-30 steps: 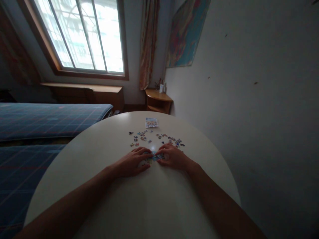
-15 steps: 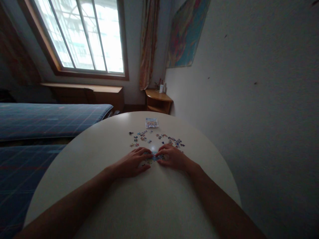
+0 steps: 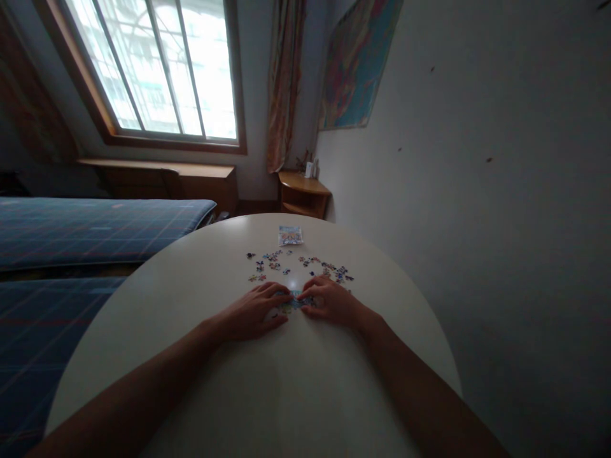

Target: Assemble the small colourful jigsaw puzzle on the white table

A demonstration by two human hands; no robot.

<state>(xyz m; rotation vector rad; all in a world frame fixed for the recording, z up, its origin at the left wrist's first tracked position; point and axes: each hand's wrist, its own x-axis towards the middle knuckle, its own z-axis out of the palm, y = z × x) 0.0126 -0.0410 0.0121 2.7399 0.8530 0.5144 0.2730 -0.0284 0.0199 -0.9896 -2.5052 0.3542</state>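
Note:
My left hand [image 3: 252, 312] and my right hand [image 3: 329, 300] lie side by side on a round white table [image 3: 296, 388]. Their fingertips meet over a small joined patch of jigsaw puzzle [image 3: 294, 303], bluish and mostly hidden under the fingers. The fingers of both hands are curled down and press on the patch. Just beyond the hands, several loose puzzle pieces [image 3: 329, 267] are scattered across the tabletop. A small picture card [image 3: 290, 235] lies flat farther back, near the table's far edge.
A bed with a blue plaid cover [image 3: 86, 232] runs along the left of the table. A wooden corner shelf [image 3: 303, 191] stands behind the table, under a window [image 3: 157, 70] and a curtain. A wall with a map is close on the right.

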